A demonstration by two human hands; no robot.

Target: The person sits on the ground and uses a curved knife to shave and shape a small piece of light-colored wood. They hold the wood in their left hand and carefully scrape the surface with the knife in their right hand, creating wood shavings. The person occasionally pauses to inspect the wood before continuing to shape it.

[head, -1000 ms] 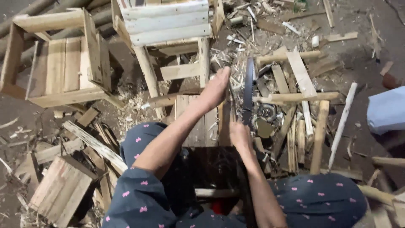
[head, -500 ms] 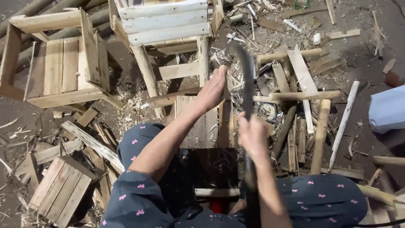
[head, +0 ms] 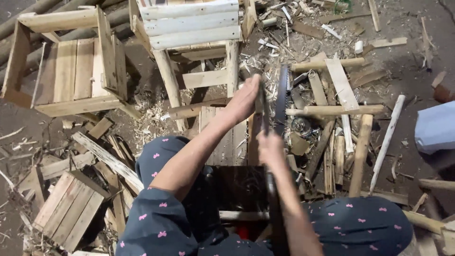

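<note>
Ahead blocked: pale wooden chair (head: 189, 23); right cluttered with stick pile (head: 332, 123); bare floor (head: 417, 57) far right.

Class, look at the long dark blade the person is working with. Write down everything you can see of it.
The blade is long, narrow and dark, seemingly metal, blurred in the head view. It points away from the person, over a litter of wood offcuts and shavings. The right hand grips its near end; the handle is hidden. The left hand steadies an upright wooden piece just beside the blade. Whether the edge touches the wood cannot be told.
</note>
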